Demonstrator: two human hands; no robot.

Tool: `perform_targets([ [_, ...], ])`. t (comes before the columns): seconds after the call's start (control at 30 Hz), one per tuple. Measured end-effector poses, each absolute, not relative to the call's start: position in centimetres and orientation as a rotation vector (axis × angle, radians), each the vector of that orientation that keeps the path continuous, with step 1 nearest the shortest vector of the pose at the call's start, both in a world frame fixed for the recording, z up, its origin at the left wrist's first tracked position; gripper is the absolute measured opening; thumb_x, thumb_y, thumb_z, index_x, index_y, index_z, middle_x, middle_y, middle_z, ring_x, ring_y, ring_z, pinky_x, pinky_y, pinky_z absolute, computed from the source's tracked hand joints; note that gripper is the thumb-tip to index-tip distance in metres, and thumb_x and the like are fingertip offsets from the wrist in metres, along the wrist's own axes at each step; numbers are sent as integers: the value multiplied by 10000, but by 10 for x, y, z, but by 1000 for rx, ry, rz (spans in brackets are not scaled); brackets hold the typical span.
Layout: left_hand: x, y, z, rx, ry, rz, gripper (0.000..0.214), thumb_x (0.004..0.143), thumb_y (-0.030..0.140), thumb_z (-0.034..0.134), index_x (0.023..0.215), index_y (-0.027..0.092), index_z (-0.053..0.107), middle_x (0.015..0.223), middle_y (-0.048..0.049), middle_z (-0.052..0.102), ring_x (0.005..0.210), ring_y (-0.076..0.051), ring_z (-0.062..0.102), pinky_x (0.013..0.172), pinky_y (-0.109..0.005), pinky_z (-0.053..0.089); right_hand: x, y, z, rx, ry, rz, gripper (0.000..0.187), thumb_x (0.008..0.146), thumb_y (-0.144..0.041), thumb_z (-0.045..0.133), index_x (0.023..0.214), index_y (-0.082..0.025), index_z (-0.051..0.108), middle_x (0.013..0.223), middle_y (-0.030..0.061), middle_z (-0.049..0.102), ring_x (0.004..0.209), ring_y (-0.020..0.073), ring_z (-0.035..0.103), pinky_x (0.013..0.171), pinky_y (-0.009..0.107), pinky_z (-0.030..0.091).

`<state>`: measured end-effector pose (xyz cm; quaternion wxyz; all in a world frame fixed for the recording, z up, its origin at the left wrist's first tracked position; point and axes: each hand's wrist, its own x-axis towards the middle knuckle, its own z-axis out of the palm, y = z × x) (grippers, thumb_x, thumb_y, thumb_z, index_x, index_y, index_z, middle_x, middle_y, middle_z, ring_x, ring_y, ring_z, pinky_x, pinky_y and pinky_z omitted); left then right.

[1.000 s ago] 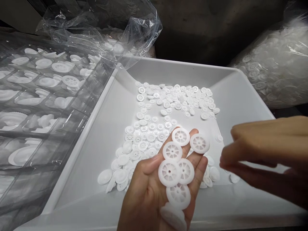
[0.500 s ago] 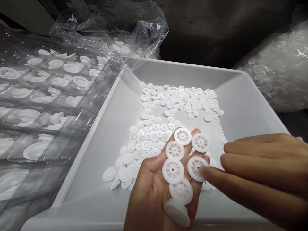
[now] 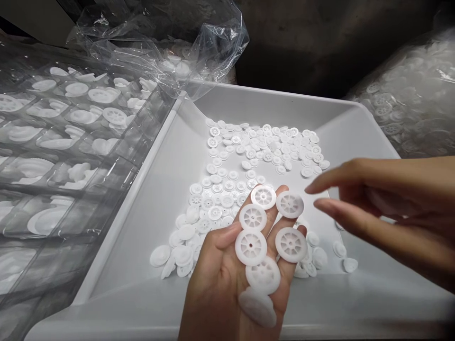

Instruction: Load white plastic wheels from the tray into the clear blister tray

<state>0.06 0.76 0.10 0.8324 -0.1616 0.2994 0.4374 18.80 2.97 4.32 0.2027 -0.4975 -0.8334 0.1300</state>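
My left hand point(image 3: 227, 284) lies palm up over the near part of a white tray point(image 3: 149, 208), fingers stretched out. Several white spoked plastic wheels point(image 3: 265, 237) rest flat on its palm and fingers. My right hand point(image 3: 387, 213) hovers just to the right of them, fingers extended and slightly apart, holding nothing and not touching the wheels. Beneath both hands, many smaller white wheels point(image 3: 256, 151) are spread over the tray floor.
A clear plastic compartment box point(image 3: 64, 156) with white parts stands left of the tray. Crumpled clear plastic film point(image 3: 159, 42) lies behind it. A clear bag full of white wheels point(image 3: 408, 94) sits at the right.
My right hand pressed a fingertip on a wheel on my left fingers, shifting it to the right, then lifted away. The left hand stayed roughly in place.
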Motion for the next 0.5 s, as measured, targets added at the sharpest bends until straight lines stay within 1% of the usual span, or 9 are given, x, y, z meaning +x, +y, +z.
perform_targets([
  [0.07,1,7,-1,-327,605,947,559,951,301,472,1507,262,498,1232,-50,776,1351,-282,594,1129,-407,486,187,36,37,-1511,-2215,510,236,1002,-521,599,966,-309,695,624,-62,544,488,85,455,408,203,344],
  [0.13,3,7,-1,-320,585,959,554,936,297,484,1487,252,522,1238,-57,773,1358,-288,586,1119,-410,496,185,43,30,-1566,-2150,698,276,990,-560,591,930,-316,706,603,-59,540,493,95,466,389,202,340],
  [0.23,4,8,0,-325,603,965,527,917,285,536,1442,235,558,1237,-64,772,1334,-272,609,1102,-382,513,184,52,20,-1585,-2085,896,195,930,-529,690,932,-337,727,569,-70,473,482,90,434,389,189,338],
  [0.3,4,9,1,-326,625,972,483,919,259,538,1400,236,588,1186,-57,787,1294,-255,642,1091,-371,523,184,56,17,-1603,-2042,976,161,892,-497,743,900,-337,735,563,-76,428,472,80,395,387,177,321],
  [0.4,5,10,3,-310,635,974,426,940,234,496,1347,238,620,1122,-51,799,1248,-241,675,1085,-378,528,185,61,16,-1635,-1999,1053,213,872,-505,749,801,-305,729,547,-74,394,467,74,351,380,165,294],
  [0.5,5,11,4,-298,620,976,424,956,246,475,1357,230,612,1137,-55,795,1258,-234,668,1096,-366,515,186,63,19,-1662,-1994,1093,266,846,-528,760,744,-286,720,539,-69,410,472,75,353,380,160,291],
])
